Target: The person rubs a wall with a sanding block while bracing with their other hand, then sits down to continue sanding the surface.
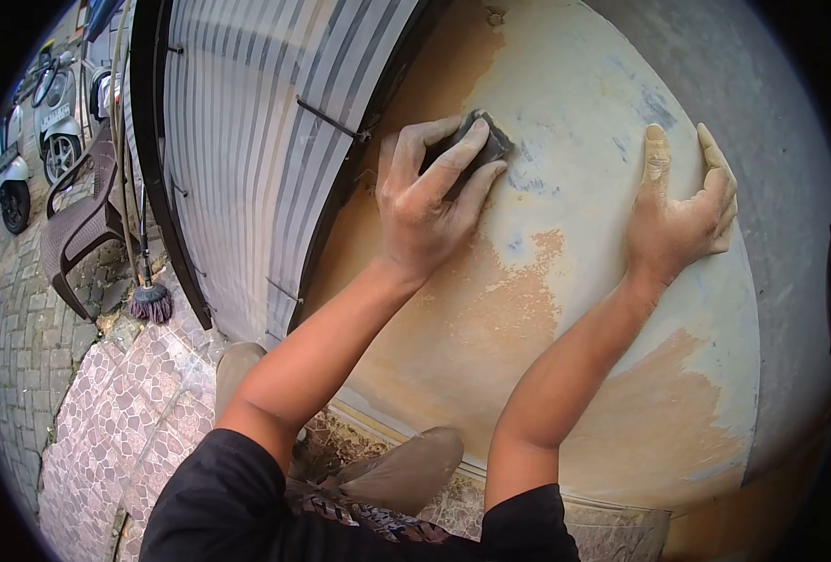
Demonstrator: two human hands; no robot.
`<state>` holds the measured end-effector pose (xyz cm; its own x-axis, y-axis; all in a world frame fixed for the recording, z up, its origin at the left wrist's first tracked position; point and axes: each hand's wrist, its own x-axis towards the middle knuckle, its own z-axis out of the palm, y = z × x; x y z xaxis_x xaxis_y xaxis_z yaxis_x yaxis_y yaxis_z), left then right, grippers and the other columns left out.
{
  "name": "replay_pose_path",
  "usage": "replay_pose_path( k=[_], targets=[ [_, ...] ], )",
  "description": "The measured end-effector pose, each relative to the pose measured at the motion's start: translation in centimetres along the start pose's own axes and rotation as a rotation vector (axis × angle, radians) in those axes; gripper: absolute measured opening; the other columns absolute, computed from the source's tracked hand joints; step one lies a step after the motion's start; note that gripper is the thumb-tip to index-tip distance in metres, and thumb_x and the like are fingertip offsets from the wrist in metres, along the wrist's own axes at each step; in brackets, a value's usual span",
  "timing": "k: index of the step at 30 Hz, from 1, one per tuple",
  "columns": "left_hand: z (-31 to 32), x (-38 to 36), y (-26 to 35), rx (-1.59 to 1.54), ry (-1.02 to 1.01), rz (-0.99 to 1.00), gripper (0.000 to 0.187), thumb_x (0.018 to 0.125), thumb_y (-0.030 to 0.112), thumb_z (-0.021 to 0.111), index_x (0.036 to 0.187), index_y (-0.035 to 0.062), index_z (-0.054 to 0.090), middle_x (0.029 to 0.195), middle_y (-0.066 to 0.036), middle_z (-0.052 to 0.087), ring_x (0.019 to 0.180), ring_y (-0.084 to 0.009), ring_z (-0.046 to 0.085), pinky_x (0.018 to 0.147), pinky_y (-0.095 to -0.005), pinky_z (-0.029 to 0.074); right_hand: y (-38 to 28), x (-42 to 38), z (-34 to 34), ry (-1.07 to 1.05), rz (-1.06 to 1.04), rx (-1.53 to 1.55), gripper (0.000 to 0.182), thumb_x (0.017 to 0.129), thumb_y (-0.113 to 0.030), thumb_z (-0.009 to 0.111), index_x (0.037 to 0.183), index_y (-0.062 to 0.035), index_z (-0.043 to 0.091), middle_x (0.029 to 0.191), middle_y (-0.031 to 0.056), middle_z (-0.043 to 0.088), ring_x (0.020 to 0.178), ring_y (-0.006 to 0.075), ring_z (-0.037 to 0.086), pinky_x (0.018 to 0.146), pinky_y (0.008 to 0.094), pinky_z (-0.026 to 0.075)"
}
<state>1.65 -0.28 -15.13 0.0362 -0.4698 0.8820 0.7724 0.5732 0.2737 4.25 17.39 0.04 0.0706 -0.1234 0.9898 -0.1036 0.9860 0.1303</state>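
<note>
My left hand (434, 192) is closed around a dark grey sanding block (490, 140), pressed against the upper part of a large panel (612, 253). The panel is coated pale grey-green, with worn tan patches and a few bluish marks. At its right edge, my right hand (677, 206) grips the panel, thumb on the face and fingers curled over the side. Pale dust covers the fingers of both hands. Part of the block is hidden behind my left fingers.
A black-framed striped sheet (265, 140) stands close along the panel's left side. Further left are a brown woven chair (88, 225), a mop or brush (151, 302) and parked scooters (58, 122). Patterned tiles (106, 412) and grey pavers lie below.
</note>
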Motion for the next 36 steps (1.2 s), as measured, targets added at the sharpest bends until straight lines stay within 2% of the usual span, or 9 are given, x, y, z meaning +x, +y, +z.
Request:
replay_pose_path(
  k=[2,6,8,10,15,23,25,31,36],
  targets=[
    [-0.4,-1.3,-0.1,0.013,0.039,0.003,0.047,0.069,0.006,0.091,0.113,0.0046,0.075,0.11,-0.013,0.069,0.093,-0.0257,0.062,0.079,-0.0337,0.05,0.1,0.0,0.0,-0.002,-0.015,0.005,0.057,0.082,-0.059,0.078,0.123,-0.0211,0.068,0.123,-0.002,0.065,0.133,0.0233,0.047,0.117,0.0512,0.018],
    [-6.4,-14.7,-1.4,0.123,-0.207,0.029,0.05,0.068,0.005,0.091,0.115,0.0054,0.073,0.11,-0.014,0.068,0.093,-0.0274,0.062,0.079,-0.0355,0.05,0.0,0.0,0.0,0.001,0.001,0.016,0.056,0.082,-0.06,0.077,0.123,-0.0213,0.068,0.123,-0.0016,0.064,0.133,0.0236,0.046,0.117,0.0516,0.018],
    [-8.1,-16.8,-1.0,0.125,-0.249,-0.036,0.05,0.068,0.004,0.091,0.115,0.0052,0.073,0.11,-0.014,0.067,0.093,-0.028,0.062,0.08,-0.0358,0.05,-0.2,0.1,0.1,0.008,0.02,0.006,0.056,0.083,-0.06,0.077,0.123,-0.0214,0.068,0.124,-0.0013,0.064,0.133,0.0238,0.047,0.117,0.0517,0.018],
    [-7.7,-15.5,-0.4,0.091,-0.265,-0.14,0.051,0.069,0.004,0.09,0.117,0.0061,0.073,0.11,-0.013,0.067,0.092,-0.0284,0.062,0.08,-0.0359,0.05,-0.4,0.1,0.2,0.011,0.027,0.015,0.056,0.082,-0.06,0.077,0.122,-0.0214,0.068,0.124,-0.0012,0.064,0.133,0.024,0.047,0.117,0.0518,0.018],
    [-1.5,-3.6,-0.2,0.021,-0.023,-0.025,0.051,0.072,0.005,0.088,0.12,0.005,0.073,0.112,-0.012,0.065,0.094,-0.026,0.059,0.08,-0.0343,0.048,-0.1,0.2,-0.3,-0.021,0.032,0.043,0.056,0.082,-0.06,0.077,0.122,-0.0214,0.069,0.125,-0.0011,0.064,0.133,0.0246,0.047,0.117,0.0513,0.018],
    [-9.3,-18.1,-1.9,0.206,-0.251,-0.145,0.053,0.074,0.005,0.087,0.125,0.0051,0.07,0.114,-0.014,0.064,0.095,-0.0295,0.058,0.082,-0.0368,0.048,-0.5,0.0,0.2,0.004,0.067,0.014,0.057,0.085,-0.063,0.074,0.124,-0.0224,0.069,0.13,-0.0008,0.063,0.137,0.0227,0.045,0.119,0.0477,0.017],
    [-9.2,-17.2,-0.8,0.235,-0.279,-0.226,0.054,0.074,0.006,0.087,0.125,0.0056,0.07,0.114,-0.014,0.064,0.095,-0.0296,0.058,0.081,-0.037,0.047,-0.4,0.1,0.1,-0.011,0.069,0.007,0.057,0.085,-0.064,0.074,0.124,-0.0225,0.069,0.131,-0.0009,0.063,0.137,0.0227,0.045,0.119,0.0477,0.017],
    [-4.3,-9.1,-0.2,0.1,-0.208,-0.04,0.054,0.075,0.006,0.086,0.126,0.0068,0.07,0.115,-0.015,0.064,0.095,-0.0295,0.057,0.081,-0.0366,0.047,-0.2,0.2,-0.1,-0.011,0.044,0.01,0.054,0.082,-0.059,0.078,0.122,-0.0231,0.069,0.127,-0.0008,0.064,0.135,0.0231,0.046,0.117,0.0495,0.019],
    [-10.0,-21.3,-2.1,0.263,-0.194,-0.366,0.054,0.082,0.008,0.083,0.132,-0.0027,0.065,0.109,-0.018,0.063,0.1,-0.031,0.055,0.086,-0.0389,0.046,-0.4,0.1,0.2,0.011,0.049,0.01,0.054,0.083,-0.058,0.078,0.122,-0.0226,0.069,0.127,-0.0009,0.064,0.135,0.0231,0.046,0.118,0.0491,0.018]
  ],
)
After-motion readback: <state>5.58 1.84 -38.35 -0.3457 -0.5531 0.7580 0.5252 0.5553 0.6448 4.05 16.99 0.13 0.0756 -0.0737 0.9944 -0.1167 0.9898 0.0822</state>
